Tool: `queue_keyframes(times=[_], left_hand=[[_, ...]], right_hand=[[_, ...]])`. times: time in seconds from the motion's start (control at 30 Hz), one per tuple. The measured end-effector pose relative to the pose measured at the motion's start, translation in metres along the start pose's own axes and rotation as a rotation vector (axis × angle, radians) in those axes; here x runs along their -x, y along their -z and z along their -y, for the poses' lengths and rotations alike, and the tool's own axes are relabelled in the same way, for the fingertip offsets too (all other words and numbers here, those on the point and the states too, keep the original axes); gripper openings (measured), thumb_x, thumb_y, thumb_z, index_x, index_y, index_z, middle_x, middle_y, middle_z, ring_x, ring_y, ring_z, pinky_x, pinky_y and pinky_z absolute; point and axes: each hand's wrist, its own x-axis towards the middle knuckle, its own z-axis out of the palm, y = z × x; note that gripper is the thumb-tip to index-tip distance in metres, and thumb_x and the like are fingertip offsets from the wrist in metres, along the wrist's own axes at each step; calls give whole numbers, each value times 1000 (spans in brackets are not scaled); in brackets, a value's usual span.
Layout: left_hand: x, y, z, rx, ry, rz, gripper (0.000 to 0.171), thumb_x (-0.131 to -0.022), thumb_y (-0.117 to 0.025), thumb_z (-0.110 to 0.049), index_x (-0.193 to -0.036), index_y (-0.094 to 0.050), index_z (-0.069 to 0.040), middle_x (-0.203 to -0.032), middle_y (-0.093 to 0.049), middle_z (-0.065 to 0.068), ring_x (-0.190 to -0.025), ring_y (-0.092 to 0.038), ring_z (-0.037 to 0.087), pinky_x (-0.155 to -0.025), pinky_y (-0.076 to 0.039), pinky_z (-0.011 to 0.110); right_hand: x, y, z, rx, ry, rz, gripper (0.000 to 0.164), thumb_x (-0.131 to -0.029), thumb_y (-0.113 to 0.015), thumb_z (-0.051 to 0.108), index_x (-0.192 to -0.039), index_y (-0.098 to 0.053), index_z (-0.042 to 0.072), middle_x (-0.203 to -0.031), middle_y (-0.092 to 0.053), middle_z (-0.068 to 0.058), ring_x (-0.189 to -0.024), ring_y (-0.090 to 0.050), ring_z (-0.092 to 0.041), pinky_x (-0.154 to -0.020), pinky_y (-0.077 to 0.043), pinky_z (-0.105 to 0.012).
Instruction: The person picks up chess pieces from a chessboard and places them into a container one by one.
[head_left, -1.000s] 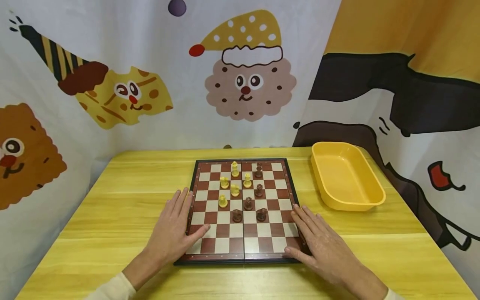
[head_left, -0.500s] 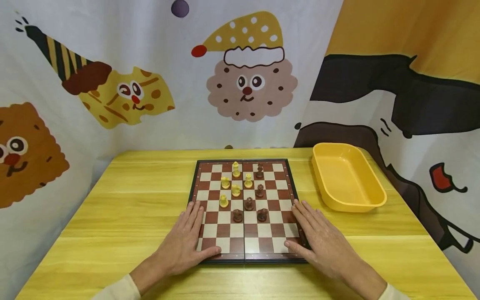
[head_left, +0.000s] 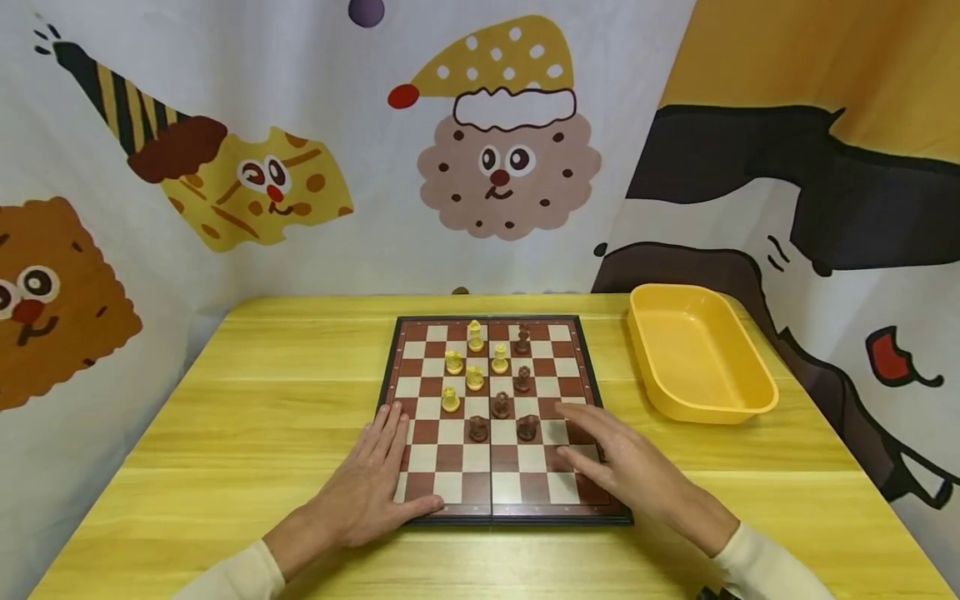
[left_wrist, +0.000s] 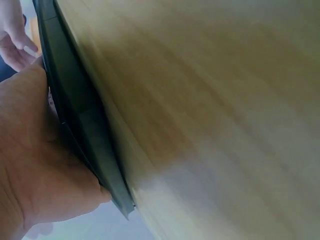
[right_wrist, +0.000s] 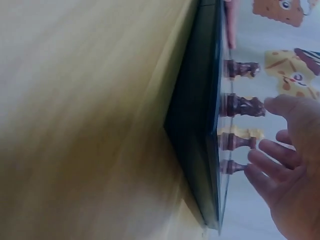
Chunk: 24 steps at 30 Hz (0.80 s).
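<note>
From my station I see the square red-and-white chessboard (head_left: 450,485), black-edged, at lower centre, bearing yellow chess pieces (head_left: 475,380) and dark brown chess pieces (head_left: 527,429). The left hand (head_left: 363,483), fingers straight, rests on its left edge; the right hand (head_left: 633,467), fingers relaxed, hovers above its right side.

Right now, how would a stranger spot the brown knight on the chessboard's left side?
Find the chessboard on the wooden table, then the fold down its middle. In the near half, just left of that fold, stands the brown knight. It is the only brown piece on that side; the other pieces there are yellow.
</note>
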Motion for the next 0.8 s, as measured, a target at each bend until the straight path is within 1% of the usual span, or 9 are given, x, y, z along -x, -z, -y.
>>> queue_keyframes(times=[0.17, 0.37, 0.5, 0.63, 0.8], left_hand=[[-1, 2, -1, -16, -4, 23, 116, -90, -42, -82, -158, -17, 9, -165, -6, 28, -152, -3, 41, -120, -13, 53], [-1, 1, -1, -37, 5, 38, 116, -90, -40, -83, -158, -17, 9, -165, -6, 28, -152, -2, 41, -121, -13, 52], [-1, 2, -2, -32, -3, 48, 116, -91, -39, -82, -158, -16, 9, -164, -6, 28, -152, -2, 41, -121, -12, 53], [-1, 4, -2, -35, -1, 70, 116, -91, -38, -83, -158, -15, 9, -164, -3, 28, -152, 0, 41, -121, -10, 52], [-2, 5, -2, -22, -7, 61, 115, -91, -39, -82, -158, -16, 10, -164, -4, 29, -152, -2, 42, -120, -11, 53]], right_hand=[[-16, -5, -2, -114, -1, 46, 53, -98, -71, 32, -145, -58, 11, -146, -54, -7, -127, -56, -27, -97, -51, -51], [-30, -14, -2, -160, 38, 78, 52, -100, -67, 36, -142, -59, 6, -140, -59, -7, -126, -58, -26, -98, -52, -48], [-33, -18, -4, -168, 67, 94, 48, -101, -67, 33, -139, -60, 5, -136, -61, -5, -125, -58, -24, -97, -52, -45], [-35, -24, -6, -157, 104, 68, 40, -101, -68, 27, -133, -65, 4, -130, -65, -5, -120, -61, -23, -95, -54, -43], [-37, -32, -8, -126, 144, -20, 30, -100, -69, 21, -124, -70, 3, -119, -71, -5, -108, -67, -20, -87, -58, -37]])
